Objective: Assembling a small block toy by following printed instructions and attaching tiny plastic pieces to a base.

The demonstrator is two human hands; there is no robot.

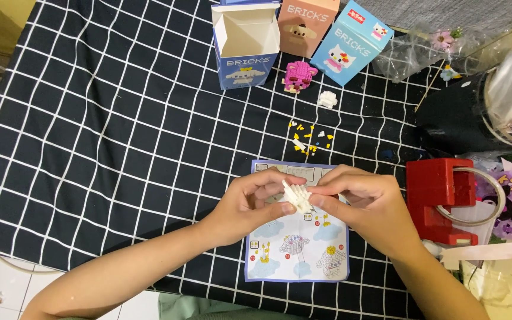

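Your left hand (247, 207) and right hand (365, 204) meet above the instruction sheet (296, 249), both pinched narrow on one small white brick assembly (297, 197), fingertips closed on it from either side. It hangs just over the sheet, mid-bench. Judged by its look: very light, stiff plastic, but built of tiny pressed pieces, so likely to shed parts if squeezed across a seam; better held by the broad flat faces, with the pressure along the studs, not on the thin projecting bits. Smooth sides, probably a little slippery. The bench (102, 130) wears a black cloth with a white grid. Beyond the sheet lies a scatter of loose yellow and white pieces (309, 139), small enough to be swept off by a sleeve. Farther back: a finished pink brick figure (300, 75), a small white brick lump (327, 99), an open blue box (246, 44), a salmon box (307, 24) and a tilted light-blue box (351, 44). Close by your right wrist sits a red tape dispenser (442, 198), the nearest thing to knock. Crinkled clear bags (413, 50) and a black container (463, 115) crowd the far right corner.
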